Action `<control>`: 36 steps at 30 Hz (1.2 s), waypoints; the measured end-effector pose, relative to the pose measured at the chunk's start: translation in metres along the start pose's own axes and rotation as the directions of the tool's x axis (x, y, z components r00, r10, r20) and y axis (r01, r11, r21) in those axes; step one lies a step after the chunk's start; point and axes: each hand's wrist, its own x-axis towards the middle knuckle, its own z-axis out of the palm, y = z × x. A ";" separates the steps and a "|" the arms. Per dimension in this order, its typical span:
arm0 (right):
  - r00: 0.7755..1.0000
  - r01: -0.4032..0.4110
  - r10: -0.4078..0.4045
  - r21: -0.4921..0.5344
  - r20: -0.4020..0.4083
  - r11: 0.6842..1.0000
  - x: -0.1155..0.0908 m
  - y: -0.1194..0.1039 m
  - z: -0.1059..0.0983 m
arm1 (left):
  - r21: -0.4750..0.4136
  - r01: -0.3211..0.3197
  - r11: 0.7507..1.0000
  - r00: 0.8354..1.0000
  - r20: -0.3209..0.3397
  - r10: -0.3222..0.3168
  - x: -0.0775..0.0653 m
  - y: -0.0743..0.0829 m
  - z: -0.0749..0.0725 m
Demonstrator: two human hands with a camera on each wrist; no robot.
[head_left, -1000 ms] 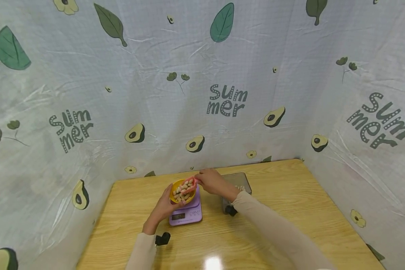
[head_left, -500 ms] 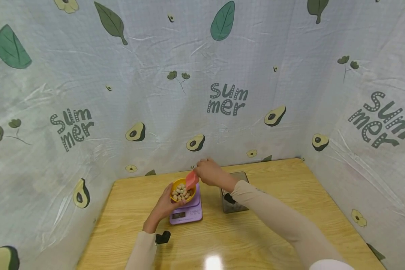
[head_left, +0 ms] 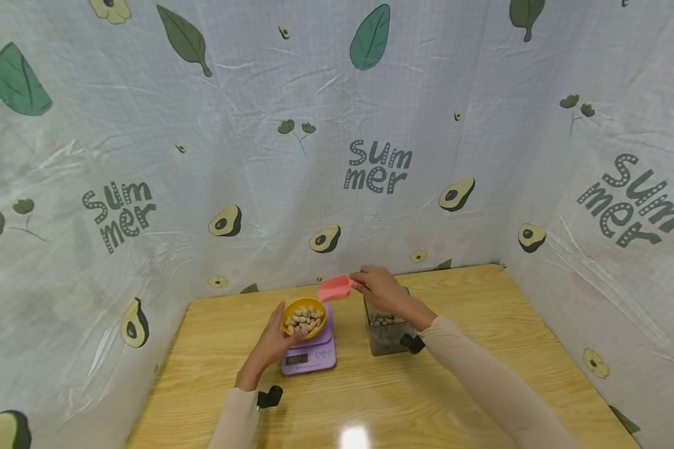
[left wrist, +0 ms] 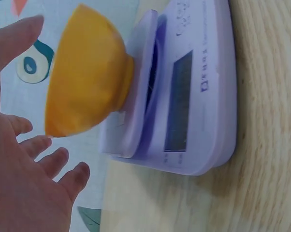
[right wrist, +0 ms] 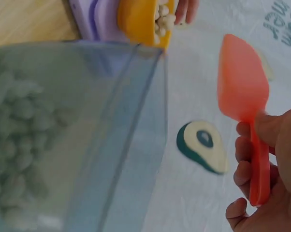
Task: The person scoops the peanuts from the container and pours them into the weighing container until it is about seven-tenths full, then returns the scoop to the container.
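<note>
A yellow bowl of unshelled peanuts sits on a purple digital kitchen scale. My left hand is spread around the bowl's near left side, its thumb and fingers relaxed. In the left wrist view a gap shows between most fingers and the bowl; whether any fingertip touches the rim I cannot tell. My right hand grips the handle of a red-pink scoop, held in the air between bowl and container. No peanuts show in the scoop.
A clear, greyish rectangular container with more peanuts stands right of the scale, partly beneath my right forearm. The wooden table meets a printed sheet at the back and sides.
The scoop, loaded with peanuts over the bowl, was tipped and has moved right and away, now without visible peanuts. My right hand moved rightward with it; my left hand stayed by the bowl.
</note>
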 end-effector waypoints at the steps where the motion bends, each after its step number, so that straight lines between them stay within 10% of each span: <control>1: 1.000 -0.003 0.003 0.010 -0.025 1.000 -0.005 0.004 -0.001 | 0.006 -0.003 1.000 1.000 -0.007 0.003 -0.001 0.001 -0.001; 17: 0.978 -0.142 0.153 0.085 -0.140 0.986 -0.073 0.045 -0.042 | 0.000 -0.104 0.995 0.992 -0.070 0.104 -0.010 0.033 -0.011; 26: 0.972 -0.233 0.234 0.048 -0.009 0.971 -0.094 0.054 -0.044 | 0.014 -0.152 0.988 0.986 -0.066 0.153 -0.014 0.047 -0.011; 36: 0.989 -0.137 0.144 -0.141 0.041 0.981 -0.097 0.046 -0.032 | 0.185 -0.251 0.950 0.962 -0.058 0.266 -0.027 0.070 0.005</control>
